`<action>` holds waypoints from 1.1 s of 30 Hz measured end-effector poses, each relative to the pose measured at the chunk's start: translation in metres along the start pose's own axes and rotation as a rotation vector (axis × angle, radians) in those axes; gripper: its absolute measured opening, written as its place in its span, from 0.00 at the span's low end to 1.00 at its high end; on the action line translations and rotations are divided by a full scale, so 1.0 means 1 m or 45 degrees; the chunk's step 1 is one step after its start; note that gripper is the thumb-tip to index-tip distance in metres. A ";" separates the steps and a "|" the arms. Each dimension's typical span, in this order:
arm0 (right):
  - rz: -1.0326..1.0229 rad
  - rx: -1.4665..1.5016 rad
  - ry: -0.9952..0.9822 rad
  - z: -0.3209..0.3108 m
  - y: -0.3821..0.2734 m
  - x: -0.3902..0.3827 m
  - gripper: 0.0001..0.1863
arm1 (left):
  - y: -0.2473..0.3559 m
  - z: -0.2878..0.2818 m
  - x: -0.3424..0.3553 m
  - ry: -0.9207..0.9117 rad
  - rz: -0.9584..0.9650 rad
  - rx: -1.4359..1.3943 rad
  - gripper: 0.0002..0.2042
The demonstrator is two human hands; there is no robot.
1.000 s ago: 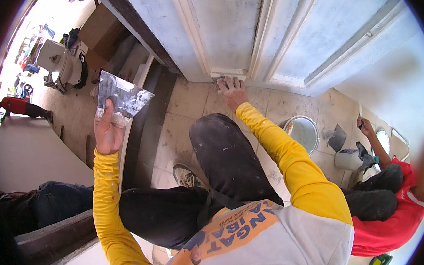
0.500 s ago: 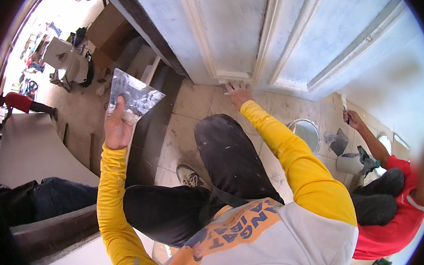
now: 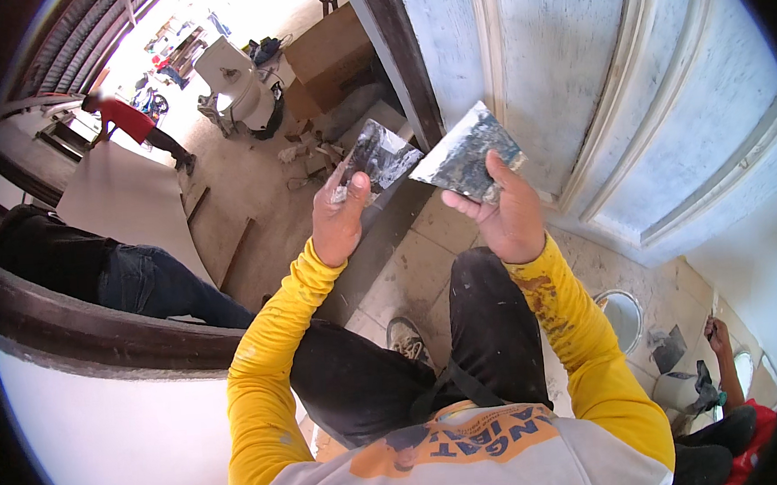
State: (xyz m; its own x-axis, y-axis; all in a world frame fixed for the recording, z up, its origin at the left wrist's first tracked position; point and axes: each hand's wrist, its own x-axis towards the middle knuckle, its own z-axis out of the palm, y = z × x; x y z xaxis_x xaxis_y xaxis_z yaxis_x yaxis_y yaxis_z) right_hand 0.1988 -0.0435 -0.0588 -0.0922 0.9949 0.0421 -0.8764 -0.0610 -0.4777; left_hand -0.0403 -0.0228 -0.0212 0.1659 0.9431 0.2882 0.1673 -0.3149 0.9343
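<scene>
My left hand (image 3: 338,226) is closed around a dark, flat metal putty blade (image 3: 385,157) smeared with white paste, thumb on its face. My right hand (image 3: 514,221) grips a second, wider putty blade (image 3: 465,159), whose grey-blue face carries pale smears. Both blades are held up in front of me, their near corners close together; I cannot tell whether they touch. Behind the right one stands a white panelled door (image 3: 555,63) with raised mouldings and patchy paint. My knees are bent beneath my hands.
On the tiled floor to the right stands a white bucket (image 3: 620,319), with a dark flat plate (image 3: 668,348) nearby. A co-worker's hand (image 3: 718,336) holds a thin tool there. Beyond the threshold are a toilet (image 3: 241,84), a cardboard box (image 3: 331,55) and other people.
My right hand has risen from the door's bottom edge and now shows its blade beside the left one. The view has swung left. The co-worker's hand has lowered.
</scene>
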 end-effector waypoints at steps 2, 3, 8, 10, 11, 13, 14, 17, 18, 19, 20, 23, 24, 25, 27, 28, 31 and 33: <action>0.034 0.025 -0.014 0.013 0.002 0.004 0.18 | 0.006 0.004 -0.003 -0.056 0.092 0.253 0.25; 0.008 0.026 -0.024 0.015 0.005 0.006 0.17 | 0.009 0.010 -0.004 -0.098 0.198 0.361 0.24; -0.017 0.081 -0.019 0.017 0.009 0.010 0.15 | 0.004 0.008 -0.001 -0.225 0.668 0.577 0.19; -0.008 0.101 -0.012 0.016 0.008 0.009 0.15 | 0.006 0.005 0.001 -0.263 0.763 0.654 0.17; 0.003 0.097 0.019 0.017 0.005 0.008 0.15 | 0.009 0.003 0.003 -0.273 0.791 0.656 0.17; -0.011 0.157 0.040 0.013 0.005 0.007 0.15 | 0.012 -0.003 0.005 -0.297 0.765 0.661 0.16; -0.051 0.215 0.027 0.002 0.008 0.009 0.15 | 0.010 -0.007 0.009 -0.314 0.725 0.656 0.16; -0.461 -0.092 0.090 0.010 0.011 0.004 0.17 | 0.002 -0.017 0.011 -0.143 0.312 0.084 0.14; -0.608 -0.270 0.111 0.021 0.015 0.003 0.20 | 0.010 -0.016 0.011 -0.056 0.132 -0.201 0.14; -0.754 -0.455 0.162 0.030 0.019 0.002 0.23 | 0.019 -0.010 0.009 -0.057 0.011 -0.725 0.15; -0.898 -0.627 0.231 0.040 0.023 0.001 0.26 | 0.022 -0.007 0.008 -0.033 -0.010 -0.798 0.16; -0.890 -0.715 0.373 0.043 0.042 -0.001 0.27 | 0.026 0.007 0.014 -0.057 -0.043 -1.117 0.17; -0.875 -0.780 0.424 0.042 0.046 -0.004 0.27 | 0.027 0.008 0.015 -0.094 -0.092 -1.180 0.17; -1.039 -0.687 0.312 0.038 0.057 0.004 0.25 | 0.029 0.012 0.017 -0.082 -0.093 -1.228 0.17; -1.151 -0.671 0.146 0.040 0.064 0.006 0.22 | 0.032 0.010 0.017 -0.047 -0.088 -1.226 0.16; -1.119 -0.761 0.093 0.039 0.060 0.005 0.21 | 0.031 0.009 0.017 -0.038 -0.074 -1.184 0.16; -0.933 -0.950 -0.086 0.045 0.042 -0.001 0.21 | 0.021 0.000 0.015 0.014 -0.070 -1.091 0.16; -0.707 -0.977 -0.229 0.050 0.029 -0.003 0.26 | 0.021 -0.001 0.015 0.019 -0.063 -1.036 0.17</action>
State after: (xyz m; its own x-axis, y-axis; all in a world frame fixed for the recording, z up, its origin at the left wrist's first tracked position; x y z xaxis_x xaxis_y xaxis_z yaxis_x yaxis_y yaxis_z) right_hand 0.1499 -0.0522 -0.0290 0.1160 0.8348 0.5382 -0.2753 0.5477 -0.7901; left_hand -0.0352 -0.0152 0.0029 0.1630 0.9569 0.2402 -0.5850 -0.1023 0.8046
